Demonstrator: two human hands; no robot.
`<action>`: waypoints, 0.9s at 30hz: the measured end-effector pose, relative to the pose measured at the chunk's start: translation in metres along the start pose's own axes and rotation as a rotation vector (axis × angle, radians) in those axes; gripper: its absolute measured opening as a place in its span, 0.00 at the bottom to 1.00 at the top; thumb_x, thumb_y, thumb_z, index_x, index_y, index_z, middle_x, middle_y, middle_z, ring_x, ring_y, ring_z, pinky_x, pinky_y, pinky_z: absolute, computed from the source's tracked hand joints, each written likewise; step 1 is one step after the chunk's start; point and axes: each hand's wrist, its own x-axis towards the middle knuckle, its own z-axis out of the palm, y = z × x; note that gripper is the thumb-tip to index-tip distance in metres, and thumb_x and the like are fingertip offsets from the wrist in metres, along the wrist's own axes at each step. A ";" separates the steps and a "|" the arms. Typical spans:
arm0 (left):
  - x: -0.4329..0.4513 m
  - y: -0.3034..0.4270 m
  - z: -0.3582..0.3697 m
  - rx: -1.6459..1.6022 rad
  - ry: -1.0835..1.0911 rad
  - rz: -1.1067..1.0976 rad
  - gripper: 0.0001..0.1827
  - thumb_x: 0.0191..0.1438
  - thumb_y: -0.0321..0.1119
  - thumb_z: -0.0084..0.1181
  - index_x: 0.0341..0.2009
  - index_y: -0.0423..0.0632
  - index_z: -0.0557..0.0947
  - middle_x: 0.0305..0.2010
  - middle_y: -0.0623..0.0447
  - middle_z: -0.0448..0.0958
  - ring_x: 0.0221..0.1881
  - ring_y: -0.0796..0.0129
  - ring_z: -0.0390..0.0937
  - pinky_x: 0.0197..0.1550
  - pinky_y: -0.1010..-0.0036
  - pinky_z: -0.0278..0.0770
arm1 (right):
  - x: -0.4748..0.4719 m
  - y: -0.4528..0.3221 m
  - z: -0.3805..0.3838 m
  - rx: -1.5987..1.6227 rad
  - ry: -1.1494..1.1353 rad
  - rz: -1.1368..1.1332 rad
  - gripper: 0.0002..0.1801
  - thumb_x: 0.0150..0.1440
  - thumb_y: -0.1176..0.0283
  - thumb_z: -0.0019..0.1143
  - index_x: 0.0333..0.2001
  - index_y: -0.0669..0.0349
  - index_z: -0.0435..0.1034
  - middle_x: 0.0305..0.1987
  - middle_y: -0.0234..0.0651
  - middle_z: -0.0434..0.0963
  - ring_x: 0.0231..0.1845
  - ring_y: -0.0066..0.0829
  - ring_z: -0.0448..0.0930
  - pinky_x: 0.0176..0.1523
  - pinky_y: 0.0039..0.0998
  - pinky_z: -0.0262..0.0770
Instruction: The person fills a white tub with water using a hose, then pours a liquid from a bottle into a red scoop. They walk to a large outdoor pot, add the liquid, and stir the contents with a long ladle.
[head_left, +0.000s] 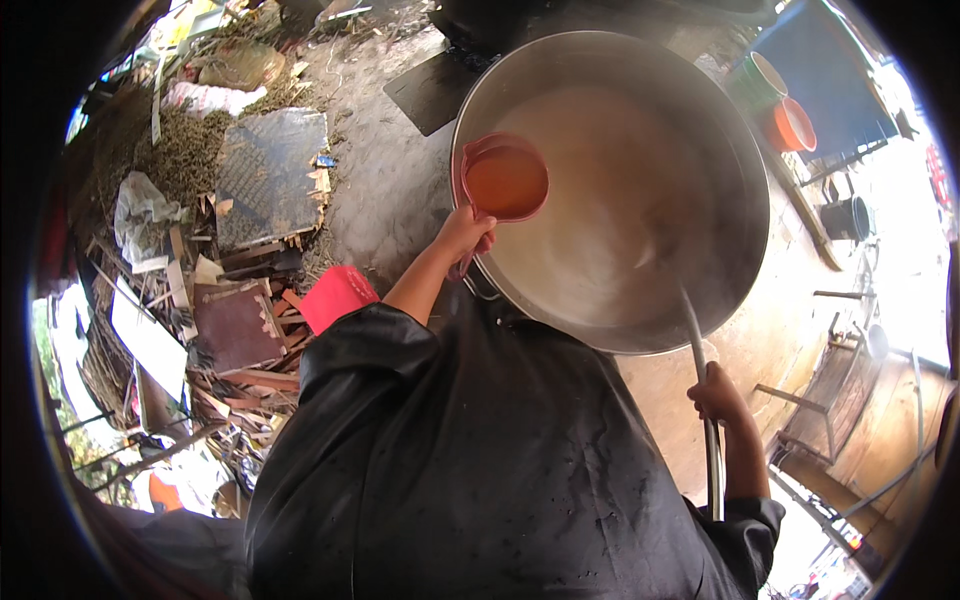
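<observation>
A large round metal pot (742, 180) stands before me, holding a cloudy, steaming liquid (577, 247). My left hand (469, 231) grips the handle of a reddish plastic dipper (541, 199) above the pot's left rim. Orange-brown liquid (504, 184) lies inside the dipper, which is roughly level. My right hand (721, 394) is closed around a long metal rod (697, 337) at the pot's lower right. The rod crosses the rim and its far end is hidden in the liquid, where the surface swirls.
Scrap wood (259, 379), a worn board (270, 176) and a pink-red box (337, 296) lie to the left. Beyond the pot's right side are a green bucket (757, 79), an orange bucket (795, 126) and a dark bucket (847, 219). A dark flat plate (424, 90) lies by the pot's far left.
</observation>
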 end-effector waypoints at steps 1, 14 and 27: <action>0.000 0.000 0.001 -0.003 0.004 -0.012 0.12 0.55 0.33 0.47 0.22 0.41 0.73 0.15 0.54 0.71 0.13 0.73 0.68 0.16 0.78 0.67 | -0.005 0.000 0.003 0.016 -0.073 0.011 0.17 0.43 0.79 0.50 0.36 0.70 0.55 0.18 0.40 0.67 0.14 0.29 0.70 0.16 0.31 0.69; 0.006 -0.002 -0.001 0.053 -0.009 -0.042 0.09 0.54 0.33 0.48 0.28 0.41 0.74 0.18 0.53 0.72 0.13 0.74 0.68 0.15 0.78 0.67 | 0.047 -0.055 0.049 0.691 -0.463 -0.235 0.10 0.45 0.76 0.52 0.15 0.68 0.66 0.11 0.35 0.66 0.11 0.25 0.69 0.16 0.26 0.65; 0.005 -0.002 -0.002 0.057 -0.014 -0.049 0.12 0.53 0.34 0.49 0.23 0.40 0.74 0.16 0.52 0.72 0.13 0.73 0.68 0.15 0.77 0.67 | 0.131 -0.098 0.004 0.771 -0.074 -0.402 0.04 0.42 0.78 0.51 0.19 0.65 0.65 0.12 0.34 0.66 0.09 0.23 0.66 0.13 0.26 0.62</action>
